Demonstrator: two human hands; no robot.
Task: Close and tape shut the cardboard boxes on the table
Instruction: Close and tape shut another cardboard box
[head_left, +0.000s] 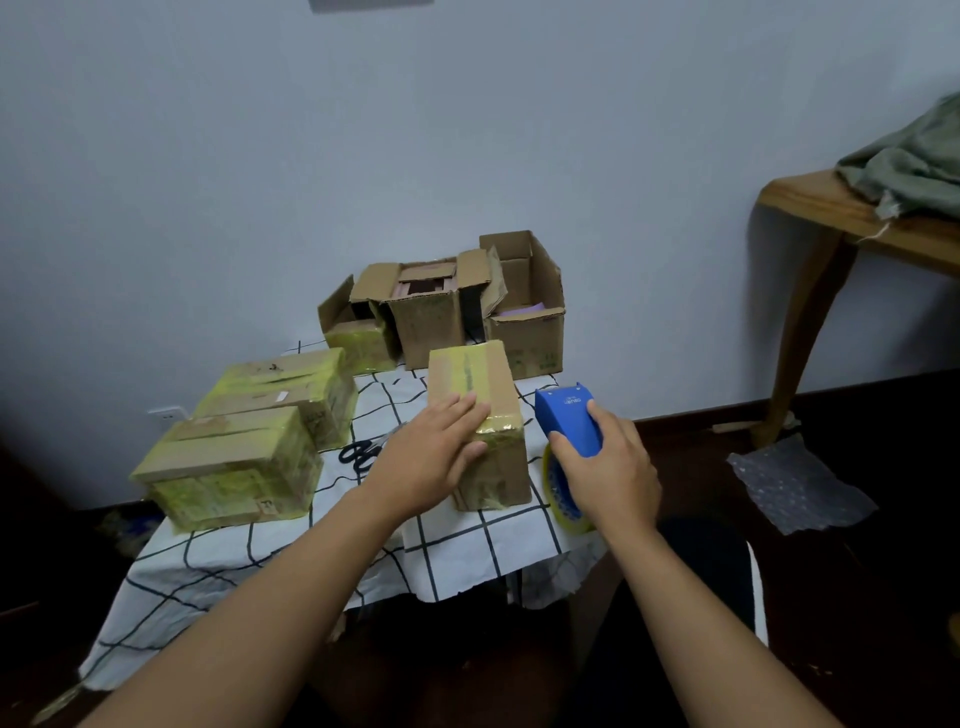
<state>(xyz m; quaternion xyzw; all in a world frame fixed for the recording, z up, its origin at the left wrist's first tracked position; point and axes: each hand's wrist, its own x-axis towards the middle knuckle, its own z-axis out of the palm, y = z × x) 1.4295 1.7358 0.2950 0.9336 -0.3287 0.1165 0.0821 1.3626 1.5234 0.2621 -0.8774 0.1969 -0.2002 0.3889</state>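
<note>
Cardboard box (475, 415) lies lengthwise away from the person, left hand (436, 449) pressing flat on its near top. Right hand (605, 467) grips the blue tape dispenser (569, 423) just beside the box's right side.

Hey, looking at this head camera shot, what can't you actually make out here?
- Scissors: blades hidden behind the left hand.
- Tape roll: mostly covered by the right hand gripping the blue dispenser.
- Open boxes at the back: contents too dark and small to identify.
- Middle box: far end faces away.
</note>
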